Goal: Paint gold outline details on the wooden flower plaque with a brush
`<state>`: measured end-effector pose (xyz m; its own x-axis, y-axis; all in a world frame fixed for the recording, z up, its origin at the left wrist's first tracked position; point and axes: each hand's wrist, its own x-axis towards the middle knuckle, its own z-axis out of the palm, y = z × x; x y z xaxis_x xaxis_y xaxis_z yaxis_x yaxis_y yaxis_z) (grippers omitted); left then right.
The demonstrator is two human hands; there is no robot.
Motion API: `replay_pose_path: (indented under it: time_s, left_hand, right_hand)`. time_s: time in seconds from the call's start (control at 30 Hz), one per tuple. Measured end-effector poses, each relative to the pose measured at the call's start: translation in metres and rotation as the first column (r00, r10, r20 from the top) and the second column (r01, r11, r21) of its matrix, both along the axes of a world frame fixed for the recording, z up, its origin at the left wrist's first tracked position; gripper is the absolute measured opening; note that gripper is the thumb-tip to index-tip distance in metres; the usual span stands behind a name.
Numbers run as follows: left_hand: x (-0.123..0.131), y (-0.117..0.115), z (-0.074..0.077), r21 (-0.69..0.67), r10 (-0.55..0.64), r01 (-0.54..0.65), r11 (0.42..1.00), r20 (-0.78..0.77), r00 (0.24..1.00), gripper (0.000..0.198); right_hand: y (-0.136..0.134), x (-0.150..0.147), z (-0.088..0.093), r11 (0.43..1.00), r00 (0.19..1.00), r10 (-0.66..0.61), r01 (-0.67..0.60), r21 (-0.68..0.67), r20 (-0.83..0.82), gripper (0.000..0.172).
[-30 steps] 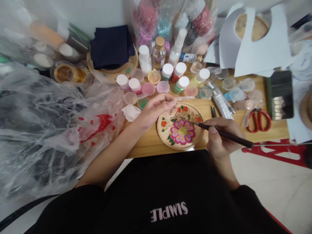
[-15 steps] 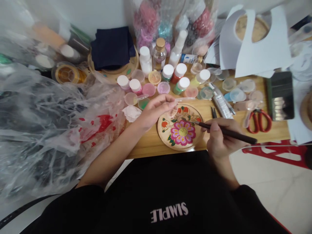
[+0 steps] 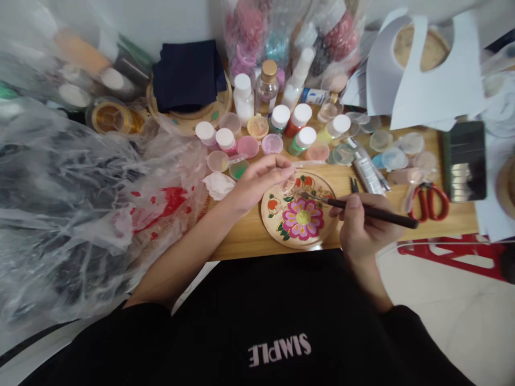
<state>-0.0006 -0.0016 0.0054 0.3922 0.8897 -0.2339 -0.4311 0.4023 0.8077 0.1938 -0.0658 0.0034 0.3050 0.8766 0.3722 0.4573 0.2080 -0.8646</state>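
the right hand (image 3: 364, 228) grips a dark-handled brush (image 3: 380, 215), its tip at the upper part of a round wooden board (image 3: 271, 226) lying on the counter (image 3: 241, 241). the left hand (image 3: 262, 181) curls at the board's upper-left edge; i cannot tell if it holds anything. colouring looks well along: big pink flower (image 3: 303, 219), leaves (image 3: 282, 231) and orange fruits (image 3: 272, 205) are filled, while paler outlined patches (image 3: 321, 192) near the tip seem left.
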Motion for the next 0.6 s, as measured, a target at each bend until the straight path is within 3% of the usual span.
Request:
replay_pose_path:
  time_s: [0.27,0.47,0.6]
  left_hand:
    - [-0.001,-0.0007,-0.0045,0.036,-0.004,0.006,0.999,-0.05,0.999,0.028]
    - [-0.0018,-0.0012,-0.0049,0.042,-0.001,0.004,0.999,-0.069,0.998,0.029]
    - [-0.0013,-0.001,-0.0044,0.03,0.002,0.0,1.0,-0.06,0.998,0.027]
  right_hand:
    - [-0.0035,0.0004,0.0,0.998,0.999,-0.031,0.03,-0.055,-0.017,0.024]
    - [-0.0002,-0.0021,0.0036,0.998,1.0,-0.025,0.026,0.065,-0.012,0.019]
    - [0.0009,-0.0016,0.0023,0.998,1.0,-0.014,0.015,0.059,-0.017,0.019]
